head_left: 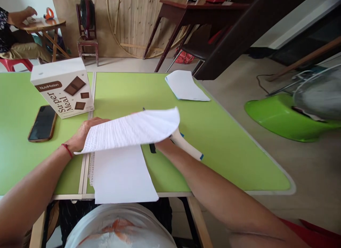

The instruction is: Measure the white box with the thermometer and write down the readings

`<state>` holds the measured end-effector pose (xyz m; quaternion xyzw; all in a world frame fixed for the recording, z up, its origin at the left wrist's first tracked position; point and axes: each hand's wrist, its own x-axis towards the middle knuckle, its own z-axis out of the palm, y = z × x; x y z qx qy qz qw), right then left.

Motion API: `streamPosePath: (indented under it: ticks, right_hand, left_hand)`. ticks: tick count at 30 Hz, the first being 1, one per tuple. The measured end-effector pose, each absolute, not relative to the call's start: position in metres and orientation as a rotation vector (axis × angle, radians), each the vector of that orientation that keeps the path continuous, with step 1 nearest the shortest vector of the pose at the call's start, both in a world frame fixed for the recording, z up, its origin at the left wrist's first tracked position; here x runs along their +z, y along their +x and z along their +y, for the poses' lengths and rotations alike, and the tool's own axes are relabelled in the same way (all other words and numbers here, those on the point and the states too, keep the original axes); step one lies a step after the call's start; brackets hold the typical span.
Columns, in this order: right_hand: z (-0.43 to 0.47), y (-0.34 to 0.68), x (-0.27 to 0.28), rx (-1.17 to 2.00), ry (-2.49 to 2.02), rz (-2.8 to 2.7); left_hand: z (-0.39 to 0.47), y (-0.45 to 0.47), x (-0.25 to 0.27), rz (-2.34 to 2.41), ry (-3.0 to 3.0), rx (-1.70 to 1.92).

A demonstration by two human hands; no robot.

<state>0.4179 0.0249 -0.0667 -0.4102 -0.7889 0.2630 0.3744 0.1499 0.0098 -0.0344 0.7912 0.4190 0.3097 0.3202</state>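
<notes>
Plainly curved white sheet, close rows of writing.

On the table before you, the bottom sheet lay at twelve o'clock, the phone at ten, the box at eleven, the papers at one.

Green table: 1 phone, 1 box, white papers.

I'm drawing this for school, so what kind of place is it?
Perhaps a room at home: a dark round fan on a red-brown wooden chair, a red plastic stool and a green, pale-edged table.
</notes>
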Motion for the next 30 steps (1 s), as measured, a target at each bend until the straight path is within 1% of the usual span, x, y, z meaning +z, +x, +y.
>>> streamPosePath:
  ticks: [4, 8, 14, 20, 28, 30]
  right_hand:
    - [0.026, 0.408, -0.066, 0.777, -1.087, -1.639]
    - [0.026, 0.402, -0.064, 0.908, -1.110, -1.469]
    - [0.027, 0.400, -0.067, 0.972, -1.153, -1.362]
    - [0.027, 0.399, -0.069, 0.966, -1.121, -1.305]
    - [0.029, 0.399, -0.073, 0.972, -1.042, -1.273]
    - [0.030, 0.400, -0.076, 0.930, -1.021, -1.304]
  left_hand:
    - [0.006, 0.159, -0.039, 1.182, 1.836, 0.960]
    - [0.002, 0.167, -0.041, 1.192, 1.633, 1.045]
    - [0.001, 0.171, -0.038, 1.147, 1.425, 1.062]
    - [0.003, 0.171, -0.040, 1.156, 1.331, 1.021]
    - [0.000, 0.173, -0.039, 1.186, 1.196, 1.071]
    - [0.000, 0.173, -0.038, 1.189, 1.162, 1.079]
